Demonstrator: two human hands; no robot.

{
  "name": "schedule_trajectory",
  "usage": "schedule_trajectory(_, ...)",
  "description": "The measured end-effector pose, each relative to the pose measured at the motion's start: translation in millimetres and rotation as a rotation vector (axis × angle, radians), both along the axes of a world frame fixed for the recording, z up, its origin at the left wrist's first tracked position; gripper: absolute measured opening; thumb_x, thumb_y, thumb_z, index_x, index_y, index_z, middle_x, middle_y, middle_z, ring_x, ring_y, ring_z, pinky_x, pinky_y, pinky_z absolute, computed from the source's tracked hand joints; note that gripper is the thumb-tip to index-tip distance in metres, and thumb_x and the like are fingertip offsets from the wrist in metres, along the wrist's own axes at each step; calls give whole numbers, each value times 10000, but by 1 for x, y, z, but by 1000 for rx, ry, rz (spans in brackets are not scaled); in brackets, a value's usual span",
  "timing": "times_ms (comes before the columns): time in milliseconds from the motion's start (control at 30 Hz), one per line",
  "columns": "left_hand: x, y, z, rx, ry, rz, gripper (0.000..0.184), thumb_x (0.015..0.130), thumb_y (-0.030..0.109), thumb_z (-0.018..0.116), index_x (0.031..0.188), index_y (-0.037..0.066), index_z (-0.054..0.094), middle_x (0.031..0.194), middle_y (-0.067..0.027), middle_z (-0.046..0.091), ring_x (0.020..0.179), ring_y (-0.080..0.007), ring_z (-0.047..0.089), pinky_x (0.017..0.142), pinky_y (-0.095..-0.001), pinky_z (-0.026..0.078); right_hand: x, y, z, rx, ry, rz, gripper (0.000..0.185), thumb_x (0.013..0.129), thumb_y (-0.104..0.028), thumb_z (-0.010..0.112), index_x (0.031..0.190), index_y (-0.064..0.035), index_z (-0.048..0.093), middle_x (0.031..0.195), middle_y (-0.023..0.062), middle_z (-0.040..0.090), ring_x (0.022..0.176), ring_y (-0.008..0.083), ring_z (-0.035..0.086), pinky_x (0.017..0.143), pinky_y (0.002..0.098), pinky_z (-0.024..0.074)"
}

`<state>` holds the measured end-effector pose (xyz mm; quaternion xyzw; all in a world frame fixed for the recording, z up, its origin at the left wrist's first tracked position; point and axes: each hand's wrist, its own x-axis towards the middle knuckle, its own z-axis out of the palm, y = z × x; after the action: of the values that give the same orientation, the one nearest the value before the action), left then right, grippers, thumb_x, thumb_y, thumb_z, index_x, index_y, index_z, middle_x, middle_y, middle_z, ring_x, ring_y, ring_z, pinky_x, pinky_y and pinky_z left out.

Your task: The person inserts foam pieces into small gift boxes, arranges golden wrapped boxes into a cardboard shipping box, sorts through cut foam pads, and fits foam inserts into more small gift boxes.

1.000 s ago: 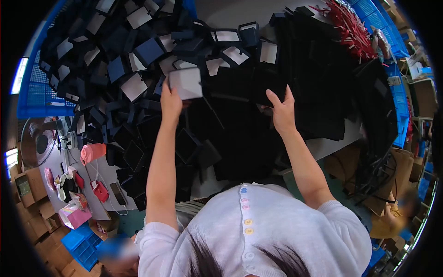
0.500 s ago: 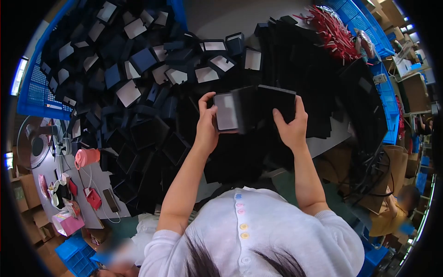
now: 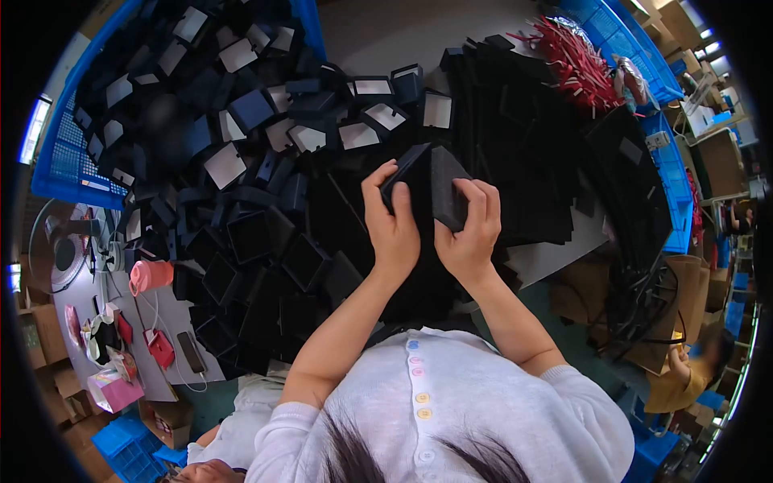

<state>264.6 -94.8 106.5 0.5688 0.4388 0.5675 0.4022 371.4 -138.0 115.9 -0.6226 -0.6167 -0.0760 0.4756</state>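
Over the middle of the table, my left hand [image 3: 394, 233] is closed around a small black box [image 3: 413, 171], which is tilted on its side. Close by on the right, my right hand [image 3: 471, 237] grips a dark grey, foam-like block [image 3: 447, 183] between thumb and fingers. The box and the block face each other with a narrow gap between them. The inside of the box is turned out of sight. Behind my hands lie several small open boxes with white insides [image 3: 361, 134].
At left, a blue crate [image 3: 76, 165] overflows with dark boxes. Stacked black sheets [image 3: 523, 177] lie at right, near red ribbons [image 3: 576, 68]. A fan [image 3: 68, 253], pink cup [image 3: 150, 276] and phone [image 3: 191, 352] stand or lie at left. Another person [image 3: 696, 370] is at right.
My hands have come together from apart. The box has turned so its white inside no longer shows, and the right-hand piece has swung upright and moved left.
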Motion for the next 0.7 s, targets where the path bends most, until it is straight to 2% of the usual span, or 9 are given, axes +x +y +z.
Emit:
schedule_trajectory(33, -5, 6, -5, -32, -18, 10, 271, 992, 184, 472, 1199, 10, 490, 1116, -132, 556, 1031, -218, 563, 906, -300, 425, 0, -3, 0, -3, 2, 3, 418, 709, 11, 674, 1105, -3, 539, 998, 167, 548, 903, 340, 573, 748, 365, 492)
schedule_trajectory(100, -13, 5, 4, -169, 39, 9, 258, 986, 169, 484, 1196, 21, 491, 1066, -118, 558, 975, -193, 572, 858, -289, 441, 1, -8, -1, -138, 440, 27, 391, 732, 3, 662, 1093, 6, 513, 1013, 163, 549, 919, 327, 573, 747, 351, 482)
schedule_trajectory(300, -1, -6, 8, -55, 24, -40, 262, 957, 126, 538, 1185, 9, 482, 1037, -118, 567, 938, -210, 571, 822, -303, 447, -10, 0, -7, 71, 223, 123, 350, 849, -20, 602, 1167, -11, 455, 1121, 155, 560, 1018, 268, 575, 830, 340, 464)
schedule_trajectory(400, -15, 5, -2, -57, 115, -61, 273, 979, 161, 516, 1214, 36, 452, 1108, -90, 537, 1023, -191, 526, 920, -284, 405, -4, -2, 6, 62, 1707, 41, 350, 989, -178, 506, 1310, -62, 430, 1226, 89, 557, 1115, 218, 554, 899, 390, 459)
schedule_trajectory(433, -15, 4, -3, -63, 117, -61, 273, 979, 161, 516, 1214, 36, 452, 1108, -90, 537, 1023, -191, 526, 920, -284, 405, 10, -2, 8, -8, 1854, 69, 397, 1003, -219, 480, 1364, -75, 398, 1235, 74, 556, 1120, 214, 548, 939, 400, 439)
schedule_trajectory(500, -12, 2, -4, -125, -25, -146, 305, 983, 142, 501, 1260, 41, 426, 1141, -89, 528, 1046, -187, 516, 945, -289, 398, 14, 5, -6, 40, 1890, -130, 391, 1003, -209, 491, 1355, -65, 399, 1230, 67, 549, 1103, 190, 541, 961, 360, 414)
schedule_trajectory(567, -2, -7, -3, -143, 10, -192, 618, 885, 128, 648, 1395, 64, 304, 1234, -128, 497, 1113, -200, 507, 981, -305, 395, 2, -3, -37, -75, 972, -44, 377, 999, -195, 507, 1333, -44, 415, 1211, 63, 543, 1078, 160, 529, 960, 302, 399)
schedule_trajectory(600, -2, -9, 1, -199, -3, -209, 687, 845, 118, 691, 1403, 73, 293, 1243, -140, 490, 1123, -210, 509, 985, -317, 403, -1, 4, -35, 3, 1005, 75, 374, 998, -184, 517, 1319, -15, 427, 1212, 71, 534, 1073, 146, 520, 951, 261, 393)
schedule_trajectory(700, -11, -2, -7, -305, -90, -225, 882, 741, 124, 785, 1430, 82, 235, 1240, -160, 467, 1122, -250, 519, 973, -351, 430, 4, 11, -17, 138, 1152, -99, 319, 1005, -159, 485, 1274, 7, 439, 1201, 101, 549, 1088, 176, 529, 946, 296, 409)
